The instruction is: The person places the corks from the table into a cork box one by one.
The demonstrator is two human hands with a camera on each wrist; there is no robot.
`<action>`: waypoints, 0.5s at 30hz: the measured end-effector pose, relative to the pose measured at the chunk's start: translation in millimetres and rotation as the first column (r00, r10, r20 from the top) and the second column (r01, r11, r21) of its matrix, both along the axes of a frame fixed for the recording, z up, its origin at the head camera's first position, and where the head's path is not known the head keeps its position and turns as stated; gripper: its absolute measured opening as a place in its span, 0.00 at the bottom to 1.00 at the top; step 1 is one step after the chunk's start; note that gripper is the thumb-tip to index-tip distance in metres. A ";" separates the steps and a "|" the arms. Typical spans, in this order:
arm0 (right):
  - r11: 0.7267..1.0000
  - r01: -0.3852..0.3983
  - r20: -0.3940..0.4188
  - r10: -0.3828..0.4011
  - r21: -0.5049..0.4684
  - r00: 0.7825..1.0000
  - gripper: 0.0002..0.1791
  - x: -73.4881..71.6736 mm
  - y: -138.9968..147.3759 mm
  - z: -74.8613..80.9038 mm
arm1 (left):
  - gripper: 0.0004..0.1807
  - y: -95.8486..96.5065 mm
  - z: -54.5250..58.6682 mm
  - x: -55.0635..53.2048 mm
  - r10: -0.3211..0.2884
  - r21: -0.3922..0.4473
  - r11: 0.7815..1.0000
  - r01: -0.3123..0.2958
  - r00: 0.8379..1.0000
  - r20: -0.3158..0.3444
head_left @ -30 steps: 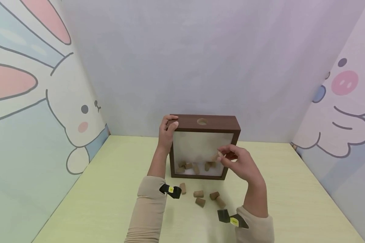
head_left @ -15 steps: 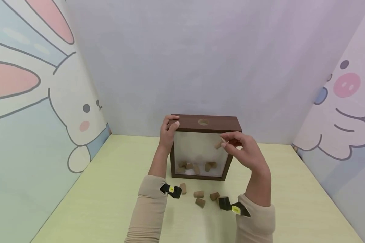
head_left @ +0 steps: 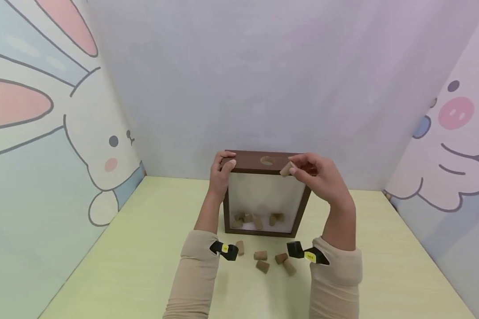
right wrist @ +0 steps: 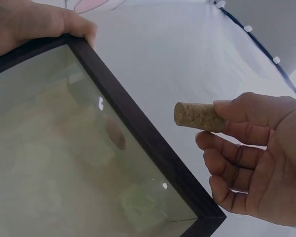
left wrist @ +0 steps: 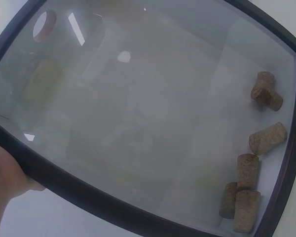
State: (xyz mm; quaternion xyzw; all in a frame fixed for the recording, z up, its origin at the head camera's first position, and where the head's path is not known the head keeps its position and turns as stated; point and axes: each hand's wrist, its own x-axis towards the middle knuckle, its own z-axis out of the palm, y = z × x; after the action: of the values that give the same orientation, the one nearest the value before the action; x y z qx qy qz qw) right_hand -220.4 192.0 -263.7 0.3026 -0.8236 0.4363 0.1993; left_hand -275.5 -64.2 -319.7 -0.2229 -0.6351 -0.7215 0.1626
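Note:
A dark brown wooden shadow box (head_left: 249,163) with a clear front stands upright on the table, a round hole (head_left: 268,161) in its top. My left hand (head_left: 219,177) grips its upper left corner. Between thumb and fingers of my right hand (head_left: 321,179) I pinch a wine cork (right wrist: 200,116), held tilted in front of the top edge, right of the hole. Several corks (left wrist: 268,138) lie at the bottom inside the box. On the table in front of it are several loose corks (head_left: 260,255).
The pale yellow-green table (head_left: 159,212) reaches back to a whitish curtain (head_left: 239,88). Side walls carry a cartoon rabbit (head_left: 92,146) on the left and a pink-nosed figure (head_left: 443,164) on the right.
My right hand has risen with the cork from in front of the clear panel to the level of the box's top edge. My left hand stays on the corner.

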 end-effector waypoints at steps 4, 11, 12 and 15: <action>1.000 -0.017 0.019 0.017 -0.008 1.000 0.10 -5.2 -6.1 10.6 | 0.17 -1.2 4.2 3.0 0.005 0.000 1.000 -0.005 1.000 -0.008; 0.983 0.056 0.153 -0.029 -0.173 0.988 0.15 -21.4 -17.4 25.9 | 0.17 -2.2 3.9 2.7 0.004 0.006 1.000 -0.004 1.000 -0.016; 0.979 0.069 0.185 -0.033 -0.192 0.982 0.15 -23.6 -18.1 27.9 | 0.17 -2.1 3.8 2.9 0.002 0.006 1.000 -0.002 1.000 -0.014; 0.974 0.104 0.273 -0.045 -0.203 0.961 0.17 -29.4 -20.0 33.5 | 0.17 -2.2 3.2 2.8 -0.005 0.008 1.000 0.005 1.000 -0.009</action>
State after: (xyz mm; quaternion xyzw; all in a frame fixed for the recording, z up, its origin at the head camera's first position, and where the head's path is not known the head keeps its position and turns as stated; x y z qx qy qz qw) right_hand -249.8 172.0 -230.3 0.1864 -0.8016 0.5519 0.1349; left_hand -272.7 -66.4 -316.5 -0.2272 -0.6309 -0.7233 0.1645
